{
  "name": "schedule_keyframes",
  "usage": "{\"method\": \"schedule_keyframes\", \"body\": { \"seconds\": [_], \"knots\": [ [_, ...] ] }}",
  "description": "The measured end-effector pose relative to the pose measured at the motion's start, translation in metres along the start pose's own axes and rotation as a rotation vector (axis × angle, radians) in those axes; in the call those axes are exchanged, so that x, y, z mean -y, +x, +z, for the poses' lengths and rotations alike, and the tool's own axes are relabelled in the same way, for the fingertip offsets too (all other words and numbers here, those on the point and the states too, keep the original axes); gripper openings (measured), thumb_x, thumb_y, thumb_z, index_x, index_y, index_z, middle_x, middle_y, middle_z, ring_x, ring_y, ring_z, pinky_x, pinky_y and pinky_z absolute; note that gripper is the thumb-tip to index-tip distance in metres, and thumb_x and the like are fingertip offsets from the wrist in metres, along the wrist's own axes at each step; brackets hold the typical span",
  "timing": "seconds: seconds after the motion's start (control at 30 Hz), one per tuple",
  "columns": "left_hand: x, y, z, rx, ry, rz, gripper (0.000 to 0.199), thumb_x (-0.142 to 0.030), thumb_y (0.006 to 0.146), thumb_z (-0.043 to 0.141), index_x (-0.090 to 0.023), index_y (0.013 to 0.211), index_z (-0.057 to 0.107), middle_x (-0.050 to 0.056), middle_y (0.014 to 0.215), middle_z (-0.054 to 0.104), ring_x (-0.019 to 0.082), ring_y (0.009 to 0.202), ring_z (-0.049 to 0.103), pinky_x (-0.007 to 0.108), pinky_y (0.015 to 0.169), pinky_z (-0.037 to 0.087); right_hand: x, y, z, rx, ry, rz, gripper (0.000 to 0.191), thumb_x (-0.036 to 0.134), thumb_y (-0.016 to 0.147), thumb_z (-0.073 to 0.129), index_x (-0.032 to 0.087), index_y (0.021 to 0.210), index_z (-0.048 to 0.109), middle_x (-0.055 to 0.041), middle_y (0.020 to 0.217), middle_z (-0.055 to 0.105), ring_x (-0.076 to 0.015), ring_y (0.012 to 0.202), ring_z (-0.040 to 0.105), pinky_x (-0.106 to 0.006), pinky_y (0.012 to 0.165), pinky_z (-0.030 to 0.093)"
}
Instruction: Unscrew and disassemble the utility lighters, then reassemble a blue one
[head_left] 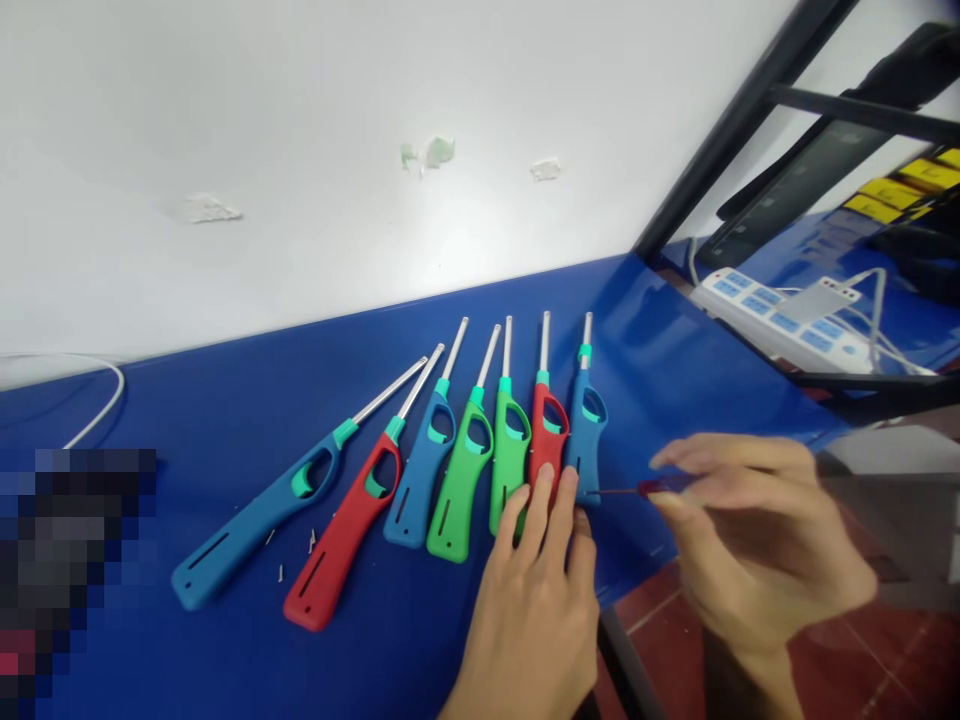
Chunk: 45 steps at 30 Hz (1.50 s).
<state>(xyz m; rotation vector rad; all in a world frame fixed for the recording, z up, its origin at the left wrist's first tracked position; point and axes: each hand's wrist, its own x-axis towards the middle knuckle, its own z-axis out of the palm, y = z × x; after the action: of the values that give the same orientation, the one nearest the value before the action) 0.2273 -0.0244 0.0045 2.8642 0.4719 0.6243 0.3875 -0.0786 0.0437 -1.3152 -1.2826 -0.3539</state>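
Note:
Several long-necked gas lighters lie side by side in a fan, their metal tips pointing away. My left hand (541,590) lies with outstretched fingers over the lower ends of the green lighter (510,430) and red lighter (550,425), its fingertips reaching the edge of the rightmost blue lighter (587,440). My right hand (757,540) pinches a screwdriver (646,489) by its dark red and blue handle. The thin shaft points left, and its tip meets the lower end of that blue lighter. Further left lie another green lighter (459,490), a blue lighter (414,490) and a red lighter (341,545).
At the far left of the blue table (225,400) lies one more blue lighter (255,535). Small screws (281,573) are scattered near it. A white power strip (784,318) with cables stands beyond a black metal frame (712,150) on the right. A white wall rises behind.

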Motion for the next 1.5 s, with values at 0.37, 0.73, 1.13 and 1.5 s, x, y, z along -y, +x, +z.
{"method": "schedule_keyframes", "body": {
  "seconds": [0.37,0.73,1.13,1.5],
  "knots": [
    [0.000,0.000,-0.001,0.013,0.013,0.003,0.043,-0.023,0.097,0.058,-0.006,0.137,0.062,0.020,0.162,0.045,0.035,0.153,0.038,0.047,0.121,0.040,-0.003,0.000,-0.001,-0.001,0.015,0.063,0.048,0.003,0.084,0.075,0.027,0.126,0.073,-0.0026,0.098,0.076,-0.0236,0.091,0.071,-0.045,0.078,0.060],
    [-0.001,-0.001,-0.001,0.010,0.007,-0.002,0.042,-0.023,0.098,0.059,-0.007,0.137,0.062,0.019,0.163,0.044,0.035,0.155,0.035,0.047,0.123,0.038,-0.002,-0.003,0.007,-0.089,-0.051,0.053,0.046,0.007,0.094,0.063,0.027,0.135,0.068,-0.0037,0.108,0.077,-0.0256,0.094,0.074,-0.054,0.086,0.058],
    [-0.001,-0.002,0.000,0.019,-0.002,0.000,0.043,-0.023,0.097,0.060,-0.008,0.138,0.061,0.019,0.163,0.043,0.035,0.155,0.034,0.047,0.124,0.035,-0.006,-0.002,0.010,-0.005,0.015,0.009,0.036,0.009,0.095,0.062,0.022,0.129,0.068,-0.0076,0.109,0.074,-0.0281,0.104,0.072,-0.050,0.081,0.061],
    [-0.001,-0.003,0.001,0.000,0.016,0.009,0.043,-0.022,0.097,0.059,-0.007,0.137,0.062,0.019,0.163,0.044,0.035,0.155,0.034,0.047,0.124,0.034,-0.004,-0.004,0.012,-0.014,0.043,0.078,0.032,0.013,0.100,0.059,0.023,0.130,0.065,-0.0070,0.106,0.075,-0.0261,0.100,0.074,-0.046,0.077,0.064]
  ]
}}
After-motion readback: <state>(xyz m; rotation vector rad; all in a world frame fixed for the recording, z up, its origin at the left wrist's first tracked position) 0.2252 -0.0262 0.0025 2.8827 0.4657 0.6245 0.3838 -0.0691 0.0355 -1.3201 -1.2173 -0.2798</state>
